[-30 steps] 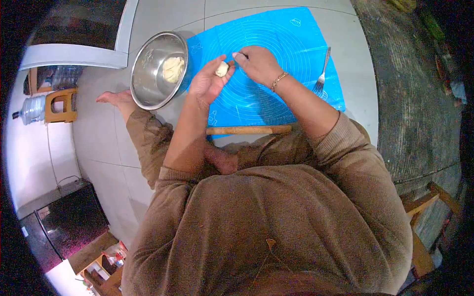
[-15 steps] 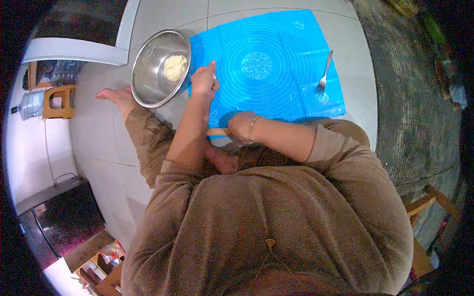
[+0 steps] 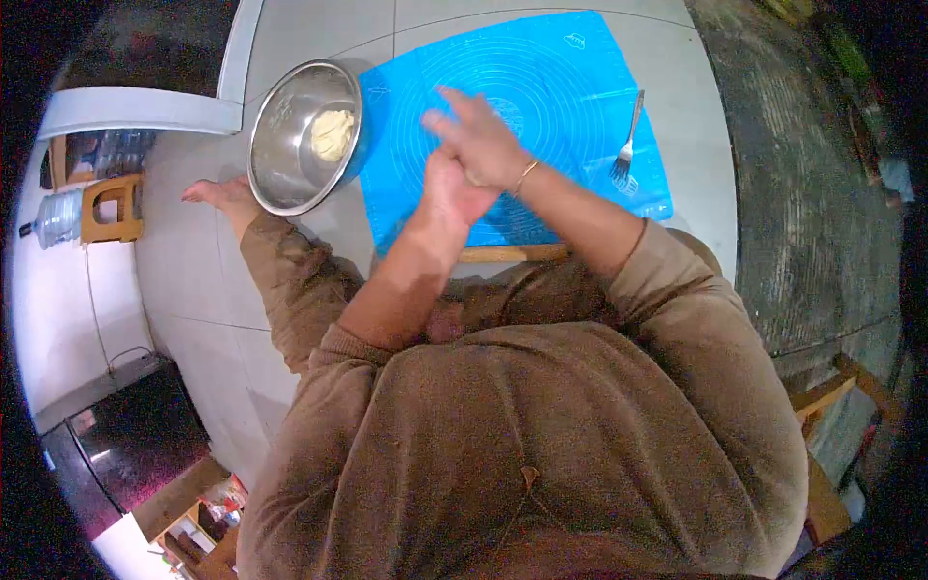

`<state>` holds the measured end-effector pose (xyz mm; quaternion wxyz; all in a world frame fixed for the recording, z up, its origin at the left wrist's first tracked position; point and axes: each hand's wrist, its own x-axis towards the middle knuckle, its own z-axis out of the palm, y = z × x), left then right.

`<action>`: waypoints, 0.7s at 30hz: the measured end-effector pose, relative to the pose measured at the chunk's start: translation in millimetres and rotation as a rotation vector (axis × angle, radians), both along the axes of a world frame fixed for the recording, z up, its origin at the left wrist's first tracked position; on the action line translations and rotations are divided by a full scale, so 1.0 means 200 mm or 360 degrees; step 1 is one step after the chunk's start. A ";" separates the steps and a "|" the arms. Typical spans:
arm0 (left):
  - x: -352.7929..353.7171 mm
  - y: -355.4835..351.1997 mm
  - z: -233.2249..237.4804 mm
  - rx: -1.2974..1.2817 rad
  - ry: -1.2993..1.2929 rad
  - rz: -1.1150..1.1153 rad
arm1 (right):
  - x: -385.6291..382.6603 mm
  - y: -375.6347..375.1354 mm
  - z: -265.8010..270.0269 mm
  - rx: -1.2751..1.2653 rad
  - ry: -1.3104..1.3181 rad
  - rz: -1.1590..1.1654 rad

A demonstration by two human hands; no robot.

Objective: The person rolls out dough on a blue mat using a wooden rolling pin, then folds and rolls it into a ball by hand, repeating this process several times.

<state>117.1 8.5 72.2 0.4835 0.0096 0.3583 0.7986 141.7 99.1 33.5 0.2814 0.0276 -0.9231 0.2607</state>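
Note:
My right hand (image 3: 488, 145) lies across my left hand (image 3: 454, 188), palm against palm, above the blue mat (image 3: 406, 126). The right hand's fingers are stretched out and a little blurred. The left palm is turned up beneath it, its fingers mostly hidden. A small pale piece of dough (image 3: 474, 178) peeks out between the palms. Along the mat's near edge lies a wooden rolling pin (image 3: 512, 253), with neither hand on it. A larger lump of dough (image 3: 332, 135) sits inside a steel bowl (image 3: 288, 199) left of the mat.
A fork (image 3: 626, 145) rests on the mat's right side. My bare foot (image 3: 217, 193) is by the bowl on the tiled floor (image 3: 208, 280). Farther left are a yellow stool (image 3: 114, 206) and a water bottle (image 3: 58, 217).
My right hand has left the rolling pin at the near edge and come up over my left hand. The left hand has moved right, away from the bowl, and the two hands now meet.

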 end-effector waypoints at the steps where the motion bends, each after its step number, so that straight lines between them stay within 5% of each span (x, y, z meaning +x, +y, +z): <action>1: -0.01 -0.02 0.03 0.0061 0.0007 0.0009 | 0.03 -0.09 0.08 -0.0158 -0.0012 -0.0076; 4: -0.14 -0.10 0.05 0.0187 0.0220 -0.0206 | 0.09 -0.20 0.33 -0.0364 -0.0030 -0.0249; 7: -0.23 -0.10 0.15 0.0394 -0.0574 -0.0473 | 0.03 -0.05 0.31 0.0001 -0.0109 -0.0313; 9: -0.12 -0.07 0.16 0.0148 -0.0009 -0.0475 | -0.01 0.05 0.18 0.0304 -0.0254 -0.0435; 10: -0.08 -0.06 0.16 0.0026 0.0265 -0.0476 | -0.01 0.01 0.20 0.0033 -0.0237 -0.0404; 12: -0.08 -0.09 0.05 0.0164 0.0056 -0.0394 | 0.01 -0.11 0.24 -0.0501 -0.0210 -0.0342; 15: -0.12 -0.16 0.04 0.0765 0.0013 -0.0513 | 0.10 -0.26 0.32 -0.0399 -0.0034 -0.0108; 17: -0.15 -0.18 0.06 0.0718 0.0138 -0.0479 | 0.11 -0.24 0.34 -0.0164 -0.0106 -0.0179; 19: -0.20 -0.17 0.08 0.0090 0.0299 -0.0263 | 0.08 -0.20 0.32 -0.0056 -0.0195 -0.0288; 21: -0.14 -0.15 0.11 0.0138 -0.0102 -0.0251 | 0.02 -0.13 0.26 -0.0083 -0.0322 -0.0437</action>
